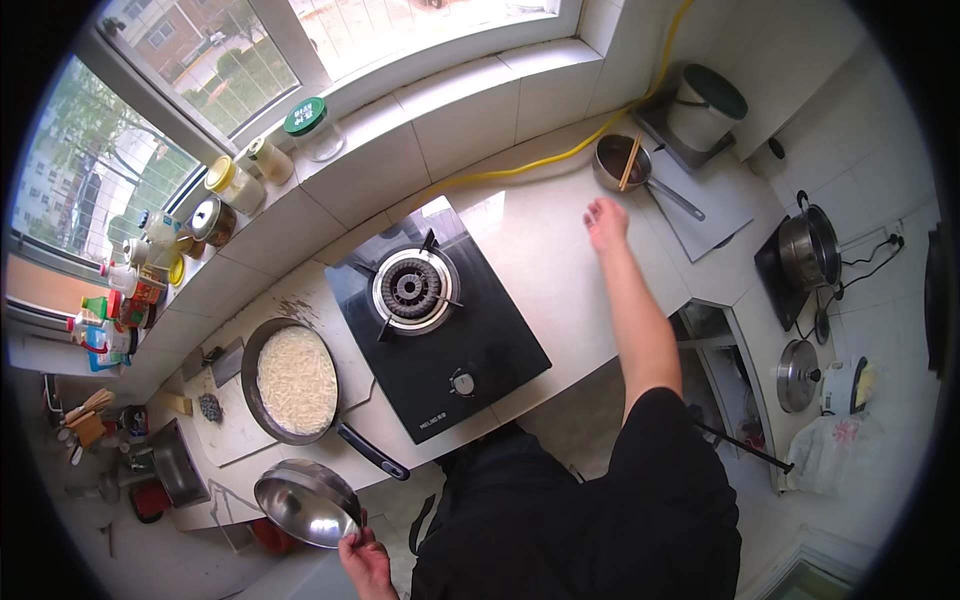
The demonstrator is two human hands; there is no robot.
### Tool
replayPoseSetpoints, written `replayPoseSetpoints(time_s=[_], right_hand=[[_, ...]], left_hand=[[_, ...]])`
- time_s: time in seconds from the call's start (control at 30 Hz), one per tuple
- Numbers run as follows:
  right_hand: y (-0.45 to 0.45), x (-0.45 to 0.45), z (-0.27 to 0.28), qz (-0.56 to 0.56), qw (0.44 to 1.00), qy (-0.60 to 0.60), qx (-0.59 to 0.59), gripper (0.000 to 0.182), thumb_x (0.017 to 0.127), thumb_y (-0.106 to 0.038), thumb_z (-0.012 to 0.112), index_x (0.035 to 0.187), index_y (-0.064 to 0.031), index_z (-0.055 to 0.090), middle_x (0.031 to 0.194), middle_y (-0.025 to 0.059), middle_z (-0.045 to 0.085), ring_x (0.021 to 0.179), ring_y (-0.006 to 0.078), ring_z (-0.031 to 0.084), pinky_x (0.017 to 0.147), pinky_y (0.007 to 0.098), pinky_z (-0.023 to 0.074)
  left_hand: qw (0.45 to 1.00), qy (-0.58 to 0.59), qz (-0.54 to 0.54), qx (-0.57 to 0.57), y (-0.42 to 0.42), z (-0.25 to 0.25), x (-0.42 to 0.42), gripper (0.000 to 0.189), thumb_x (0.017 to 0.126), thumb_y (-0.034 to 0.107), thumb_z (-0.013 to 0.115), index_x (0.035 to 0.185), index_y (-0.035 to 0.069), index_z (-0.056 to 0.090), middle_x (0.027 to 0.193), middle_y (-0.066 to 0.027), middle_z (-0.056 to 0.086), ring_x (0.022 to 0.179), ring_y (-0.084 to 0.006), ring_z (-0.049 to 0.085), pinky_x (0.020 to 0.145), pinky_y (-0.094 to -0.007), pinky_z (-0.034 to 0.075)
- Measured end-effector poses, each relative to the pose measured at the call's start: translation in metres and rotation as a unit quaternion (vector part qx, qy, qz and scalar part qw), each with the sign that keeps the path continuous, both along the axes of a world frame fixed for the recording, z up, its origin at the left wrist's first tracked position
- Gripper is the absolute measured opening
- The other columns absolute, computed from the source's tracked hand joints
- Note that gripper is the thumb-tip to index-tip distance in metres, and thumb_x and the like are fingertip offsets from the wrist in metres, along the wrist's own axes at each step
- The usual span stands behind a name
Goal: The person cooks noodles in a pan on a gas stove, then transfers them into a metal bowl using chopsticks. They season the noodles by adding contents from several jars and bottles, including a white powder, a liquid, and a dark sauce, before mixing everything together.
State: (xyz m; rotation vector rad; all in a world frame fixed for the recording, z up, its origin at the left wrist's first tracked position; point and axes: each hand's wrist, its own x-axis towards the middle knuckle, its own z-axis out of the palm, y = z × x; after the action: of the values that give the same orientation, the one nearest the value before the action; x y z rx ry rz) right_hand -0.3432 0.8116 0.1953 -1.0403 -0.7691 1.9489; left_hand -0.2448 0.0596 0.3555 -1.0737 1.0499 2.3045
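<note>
My left hand point(365, 559) grips the rim of a stainless steel bowl point(309, 502), which is tilted and held at the counter's front edge. Above it, a frying pan point(250, 367) with a black handle holds pale shredded food point(298, 380) and stands on a white board. My right hand point(606, 223) reaches out over the counter with its fingers partly spread and nothing seen in it. Just beyond it is a small saucepan point(651, 182) with wooden chopsticks point(631, 161) lying across it. Between my hands sits a black single-burner gas stove point(480, 322) with no pot on its burner.
A yellow gas hose point(525, 168) runs along the wall. Jars and bottles point(234, 185) line the windowsill. A lidded bucket point(697, 112) stands at the back right, and a steel pot point(806, 247) and a pot lid point(797, 375) at the right. The sink point(180, 461) is at the left.
</note>
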Motion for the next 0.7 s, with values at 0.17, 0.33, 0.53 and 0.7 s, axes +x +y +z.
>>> replayPoseSetpoints(time_s=[0.17,0.33,0.53,0.7], right_hand=[[0.072,0.0,-0.028,-0.111,0.987,-0.107,-0.045,0.033,0.091,-0.023,0.067,0.112,-0.003,0.051,0.101,0.0124,0.052,0.081,0.0254,0.054,0.073,0.0413,0.054],[0.106,-0.003,-0.033,-0.051,0.988,-0.102,-0.101,0.033,0.092,-0.019,0.066,0.111,0.0018,0.049,0.098,0.0143,0.056,0.081,0.0274,0.058,0.071,0.0403,0.0547],[0.127,-0.008,-0.036,-0.05,0.982,-0.091,-0.157,0.012,0.095,-0.013,0.06,0.092,-0.0012,0.056,0.074,0.0069,0.059,0.061,0.0174,0.056,0.056,0.0293,0.0509],[0.138,-0.01,-0.039,-0.026,0.98,-0.121,-0.156,0.008,0.093,-0.009,0.062,0.089,-0.0025,0.059,0.073,0.0036,0.059,0.057,0.0131,0.056,0.05,0.0211,0.0482]], left_hand=[[0.995,-0.02,0.085,0.053,-0.022,-0.02,0.013,0.044,0.086,0.01,0.045,0.128,0.001,0.052,0.133,-0.0173,0.056,0.087,-0.0175,0.071,0.051,-0.0225,0.056],[0.992,-0.024,0.106,0.069,-0.046,-0.038,0.029,0.047,0.086,0.011,0.044,0.131,-0.002,0.048,0.135,-0.0175,0.054,0.091,-0.0158,0.069,0.053,-0.023,0.057],[0.99,-0.05,0.13,0.03,-0.055,-0.047,0.057,0.049,0.085,0.011,0.045,0.131,-0.003,0.046,0.134,-0.0186,0.055,0.089,-0.0163,0.069,0.057,-0.0231,0.057],[0.987,-0.079,0.139,-0.023,-0.049,-0.055,0.055,0.046,0.083,0.009,0.046,0.127,-0.003,0.048,0.128,-0.0192,0.058,0.089,-0.0174,0.069,0.058,-0.0227,0.057]])
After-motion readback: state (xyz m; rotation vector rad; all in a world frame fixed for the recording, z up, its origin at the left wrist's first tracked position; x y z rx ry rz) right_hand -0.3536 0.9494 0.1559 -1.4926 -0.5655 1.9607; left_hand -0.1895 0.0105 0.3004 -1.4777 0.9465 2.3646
